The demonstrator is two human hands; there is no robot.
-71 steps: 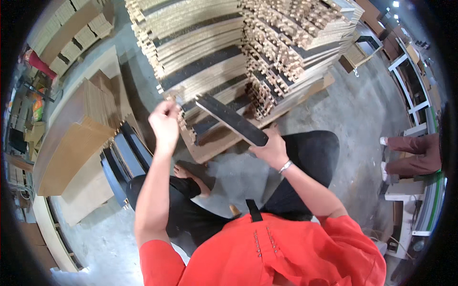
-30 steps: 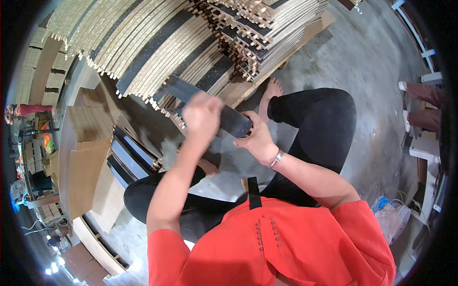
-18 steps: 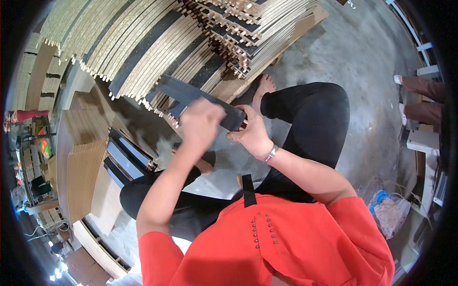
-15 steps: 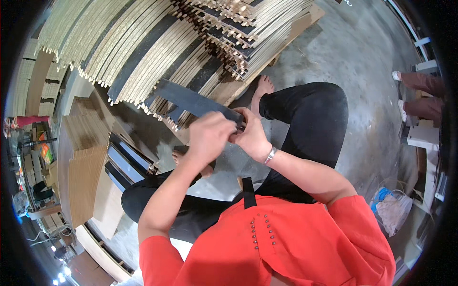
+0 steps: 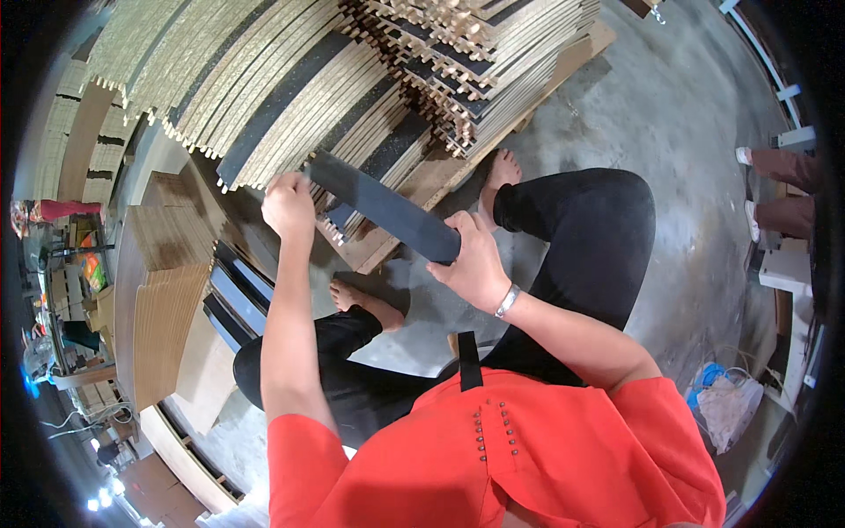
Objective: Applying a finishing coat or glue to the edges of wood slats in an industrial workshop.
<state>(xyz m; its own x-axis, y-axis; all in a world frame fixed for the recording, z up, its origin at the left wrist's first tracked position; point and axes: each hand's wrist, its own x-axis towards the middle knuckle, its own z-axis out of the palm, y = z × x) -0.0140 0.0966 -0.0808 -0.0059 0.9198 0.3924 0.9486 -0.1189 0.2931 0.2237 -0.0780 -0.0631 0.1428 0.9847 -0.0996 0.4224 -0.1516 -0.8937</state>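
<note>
A long, narrow black board slants across the space in front of me, with a small peg at its far end. My right hand grips its near end, thumb on one side and fingers over the other. My left hand is at the far left end, beside the board's pegged edge. Its fingers are curled closed, and whatever they hold, if anything, is hidden. Just beyond the board, a large stack of edge-on boards with wooden dowels sticking out of their ends rests on a wooden pallet.
Dark glossy panels lean left of my knee, beside stacked brown panels. More dowelled boards rise at the back. Grey concrete floor stretches right, where another person's legs show. A plastic bag lies lower right.
My left hand has moved away from my right, out to the board's far end. The right hand still holds the near end, and more of the board shows between them.
</note>
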